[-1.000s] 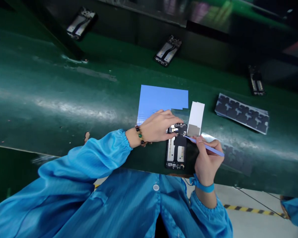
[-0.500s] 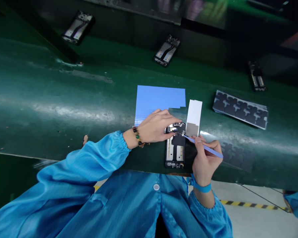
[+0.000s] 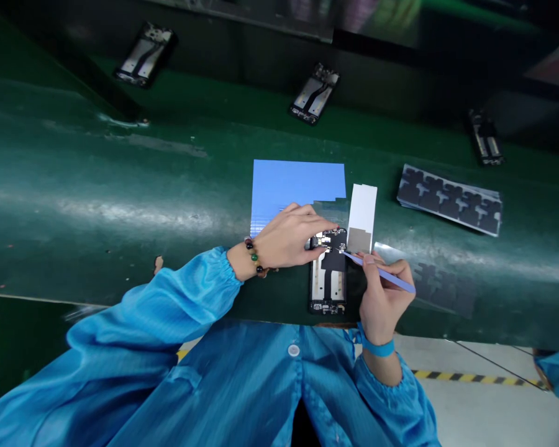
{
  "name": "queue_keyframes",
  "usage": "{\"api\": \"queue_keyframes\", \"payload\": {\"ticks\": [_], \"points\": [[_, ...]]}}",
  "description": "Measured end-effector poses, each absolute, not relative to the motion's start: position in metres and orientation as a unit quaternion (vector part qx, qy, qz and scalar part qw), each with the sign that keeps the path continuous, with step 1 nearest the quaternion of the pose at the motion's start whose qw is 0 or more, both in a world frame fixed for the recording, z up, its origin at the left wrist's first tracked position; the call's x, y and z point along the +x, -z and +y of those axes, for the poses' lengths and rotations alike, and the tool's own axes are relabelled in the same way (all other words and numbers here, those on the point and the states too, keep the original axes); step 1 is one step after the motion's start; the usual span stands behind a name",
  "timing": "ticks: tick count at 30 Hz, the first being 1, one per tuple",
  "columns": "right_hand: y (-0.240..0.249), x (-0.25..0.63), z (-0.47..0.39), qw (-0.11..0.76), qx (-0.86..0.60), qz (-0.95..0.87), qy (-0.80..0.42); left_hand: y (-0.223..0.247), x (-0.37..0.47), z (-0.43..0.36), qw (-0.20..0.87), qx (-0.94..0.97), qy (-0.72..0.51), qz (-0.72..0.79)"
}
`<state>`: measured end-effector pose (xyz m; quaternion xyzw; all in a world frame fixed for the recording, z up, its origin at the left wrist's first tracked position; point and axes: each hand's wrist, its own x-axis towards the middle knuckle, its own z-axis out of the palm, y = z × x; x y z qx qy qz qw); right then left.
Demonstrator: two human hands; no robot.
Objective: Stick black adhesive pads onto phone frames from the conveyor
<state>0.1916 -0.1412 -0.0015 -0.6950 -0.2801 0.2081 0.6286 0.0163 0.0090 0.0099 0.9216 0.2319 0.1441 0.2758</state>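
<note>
An opened smartphone (image 3: 334, 282) lies on the green bench, its inner parts and a black film over its upper half showing. My left hand (image 3: 284, 239) reaches across its upper left, one finger at the top edge and the thumb on the left side, gripping it. In my right hand (image 3: 384, 298) is a pair of lavender tweezers (image 3: 391, 279), pinched between thumb and fingers. The tweezers' tips point at the upper part of the phone, over the black film; whether they touch it I cannot tell.
Behind the phone lie a blue sheet (image 3: 298, 180) and a white strip (image 3: 362, 208). To the right are a stack of black die-cut stickers (image 3: 447, 198) and a clear sheet (image 3: 447, 288). Other opened phones (image 3: 314, 93) rest along the back; a dark post (image 3: 121, 105) stands left.
The view has shifted slightly. The tweezers' tips stay over the phone's upper part, and my left hand keeps its grip on the phone.
</note>
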Motion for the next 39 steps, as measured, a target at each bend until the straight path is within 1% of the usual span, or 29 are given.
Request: {"api": "queue_keyframes", "payload": {"ticks": [5,10,15,19,21,25,27,30,33,35,37,39], "points": [[0.001,0.191,-0.141,0.621,-0.7,-0.281,-0.214,-0.008,0.015,0.009,0.259,0.929,-0.152,0.217],[-0.002,0.192,-0.141,0.626,-0.698,-0.272,-0.216,-0.009,0.014,0.007,0.2,0.951,-0.141,0.188],[-0.009,0.214,-0.142,0.674,-0.68,-0.247,-0.15,-0.015,0.018,0.003,0.125,0.971,-0.101,0.178],[-0.01,0.24,-0.145,0.677,-0.683,-0.251,-0.112,-0.02,0.021,-0.005,0.081,0.976,-0.073,0.189],[-0.006,0.249,-0.147,0.671,-0.69,-0.251,-0.104,-0.02,0.016,-0.018,0.087,0.979,-0.069,0.173],[0.005,0.257,-0.149,0.675,-0.69,-0.236,-0.111,-0.012,-0.008,-0.067,0.149,0.982,-0.058,0.104],[0.009,0.257,-0.148,0.682,-0.685,-0.231,-0.115,-0.005,-0.019,-0.093,0.146,0.982,-0.051,0.111],[0.01,0.257,-0.146,0.688,-0.68,-0.227,-0.117,-0.005,-0.026,-0.114,0.117,0.979,-0.13,0.107],[0.009,0.258,-0.146,0.691,-0.68,-0.217,-0.116,-0.028,-0.028,-0.1,0.101,0.961,-0.254,0.047],[0.01,0.258,-0.146,0.693,-0.68,-0.211,-0.115,-0.053,-0.032,-0.071,0.092,0.948,-0.303,0.041],[0.011,0.258,-0.147,0.694,-0.679,-0.21,-0.116,-0.074,-0.037,-0.026,0.095,0.941,-0.314,0.087],[0.013,0.259,-0.147,0.695,-0.676,-0.214,-0.12,-0.081,-0.039,0.031,0.086,0.929,-0.33,0.141]]}}
